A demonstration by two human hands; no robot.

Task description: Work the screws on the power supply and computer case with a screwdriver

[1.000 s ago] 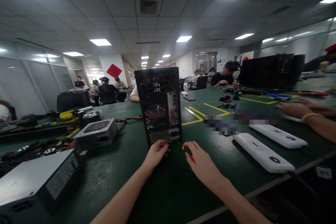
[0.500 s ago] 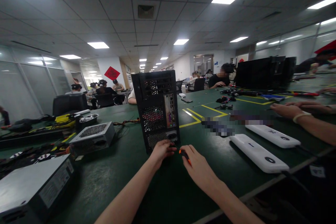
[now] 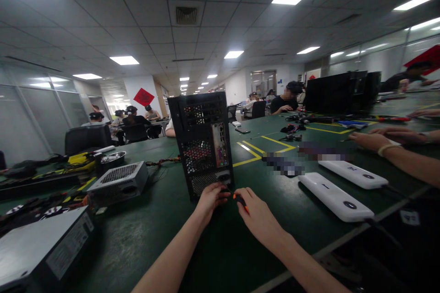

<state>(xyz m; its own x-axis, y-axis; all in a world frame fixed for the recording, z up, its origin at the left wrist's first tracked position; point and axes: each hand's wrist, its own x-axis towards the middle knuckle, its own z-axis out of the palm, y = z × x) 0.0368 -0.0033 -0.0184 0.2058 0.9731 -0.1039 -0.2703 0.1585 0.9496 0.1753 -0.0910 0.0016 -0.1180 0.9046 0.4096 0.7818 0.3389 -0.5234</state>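
A black computer case (image 3: 202, 142) stands upright on the green table with its rear panel facing me. My right hand (image 3: 253, 210) is closed around a screwdriver (image 3: 239, 200) with an orange and black handle, its shaft pointing left at the case's lower right corner. By the power supply at the case's bottom, my left hand (image 3: 212, 201) has its fingers bent together near the screwdriver's tip. What those fingers pinch, if anything, is too small to make out.
Left of the case lie a power supply (image 3: 120, 181), another large one (image 3: 44, 249), a metal bowl (image 3: 113, 158) and cables. Two white power banks (image 3: 335, 197) sit right, beside a co-worker's hands (image 3: 373, 142). A dark monitor (image 3: 330, 94) stands at the back right.
The whole view has shifted slightly to the left. Both hands keep nearly the same place at the case's lower corner, with the screwdriver still in the right one.
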